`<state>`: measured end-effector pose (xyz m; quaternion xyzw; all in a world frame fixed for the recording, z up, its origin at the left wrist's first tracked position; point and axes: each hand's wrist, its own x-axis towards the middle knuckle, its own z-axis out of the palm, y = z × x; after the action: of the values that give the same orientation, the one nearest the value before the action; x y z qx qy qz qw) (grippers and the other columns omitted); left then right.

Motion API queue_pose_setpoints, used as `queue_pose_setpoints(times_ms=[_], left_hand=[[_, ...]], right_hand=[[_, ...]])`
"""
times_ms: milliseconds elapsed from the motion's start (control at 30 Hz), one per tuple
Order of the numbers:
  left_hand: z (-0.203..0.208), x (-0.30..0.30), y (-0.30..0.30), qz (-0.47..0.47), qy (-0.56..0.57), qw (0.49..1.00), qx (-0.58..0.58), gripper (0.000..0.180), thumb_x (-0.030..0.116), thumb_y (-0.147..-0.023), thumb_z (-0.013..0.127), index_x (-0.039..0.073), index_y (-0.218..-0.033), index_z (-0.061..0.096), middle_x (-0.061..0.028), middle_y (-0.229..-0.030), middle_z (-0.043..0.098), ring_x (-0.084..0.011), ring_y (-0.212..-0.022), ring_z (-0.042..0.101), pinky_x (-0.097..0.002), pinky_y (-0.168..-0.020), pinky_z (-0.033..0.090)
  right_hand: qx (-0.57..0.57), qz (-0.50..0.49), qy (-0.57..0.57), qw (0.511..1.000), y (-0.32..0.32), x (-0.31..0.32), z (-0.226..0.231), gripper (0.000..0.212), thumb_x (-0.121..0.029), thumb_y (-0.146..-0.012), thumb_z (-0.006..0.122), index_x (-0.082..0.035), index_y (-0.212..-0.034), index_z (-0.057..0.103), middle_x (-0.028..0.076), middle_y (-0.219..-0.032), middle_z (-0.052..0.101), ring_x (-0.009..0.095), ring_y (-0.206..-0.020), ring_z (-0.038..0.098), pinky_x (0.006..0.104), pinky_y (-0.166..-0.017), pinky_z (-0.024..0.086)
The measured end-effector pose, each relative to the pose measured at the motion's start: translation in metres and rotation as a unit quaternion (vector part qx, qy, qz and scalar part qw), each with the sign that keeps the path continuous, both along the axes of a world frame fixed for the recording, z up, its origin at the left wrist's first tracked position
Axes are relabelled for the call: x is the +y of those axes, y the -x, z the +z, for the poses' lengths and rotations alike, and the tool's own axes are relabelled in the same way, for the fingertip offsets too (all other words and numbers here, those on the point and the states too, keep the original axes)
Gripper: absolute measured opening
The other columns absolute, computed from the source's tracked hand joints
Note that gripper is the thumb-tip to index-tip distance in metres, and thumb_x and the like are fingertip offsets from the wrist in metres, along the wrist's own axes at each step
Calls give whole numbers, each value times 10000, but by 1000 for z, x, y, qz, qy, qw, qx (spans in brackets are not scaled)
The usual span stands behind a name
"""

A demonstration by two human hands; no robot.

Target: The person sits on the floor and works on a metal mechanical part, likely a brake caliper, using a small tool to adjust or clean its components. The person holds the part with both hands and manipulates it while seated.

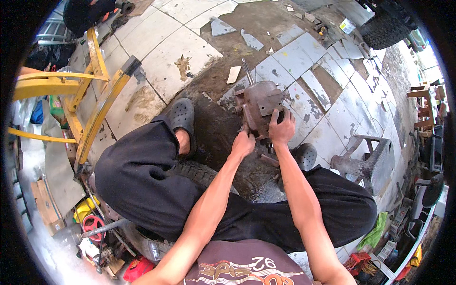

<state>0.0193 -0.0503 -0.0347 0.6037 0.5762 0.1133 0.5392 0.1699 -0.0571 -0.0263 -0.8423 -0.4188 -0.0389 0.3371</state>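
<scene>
Brown metal housing (pixel 260 100) sits on the floor (pixel 156 28), seemingly being steadied, left hand (pixel 243 143) curled at its near edge, hold hidden, right hand (pixel 282 126) spread on its side; turning it likely needs both.

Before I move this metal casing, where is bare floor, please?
Free: white tiles between the yellow frame and brown dirt patch; grey tiles between the casing and grey stool. Crowded: lower left, around the red wheel; upper right, among tile fragments.
</scene>
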Motion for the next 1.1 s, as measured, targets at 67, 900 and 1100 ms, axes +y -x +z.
queue_pose_setpoints(times_ms=[67,900,1100], left_hand=[[-1,25,-5,-48,54,995,62,499,206,-918,442,3,-1374,453,-330,-1142,611,-451,-1118,577,-479,-934,460],[-14,11,-2,35,70,997,-29,520,112,-919,424,44,-1435,425,-251,-1332,554,-359,-1264,519,-390,-1043,393],[-10,17,-3,16,84,996,16,506,152,-917,439,27,-1408,435,-259,-1263,590,-379,-1220,543,-414,-1014,414]], right_hand=[[1,0,6,1000,1,0,0,416,-333,-895,600,14,-1123,630,202,-1089,654,396,-1021,600,468,-893,475],[-7,-10,10,1000,5,2,1,421,-336,-895,599,19,-1119,636,218,-1091,651,408,-1008,596,473,-892,469],[-4,-9,8,1000,7,3,4,415,-327,-890,605,23,-1112,637,219,-1093,652,409,-1006,597,472,-893,468]])
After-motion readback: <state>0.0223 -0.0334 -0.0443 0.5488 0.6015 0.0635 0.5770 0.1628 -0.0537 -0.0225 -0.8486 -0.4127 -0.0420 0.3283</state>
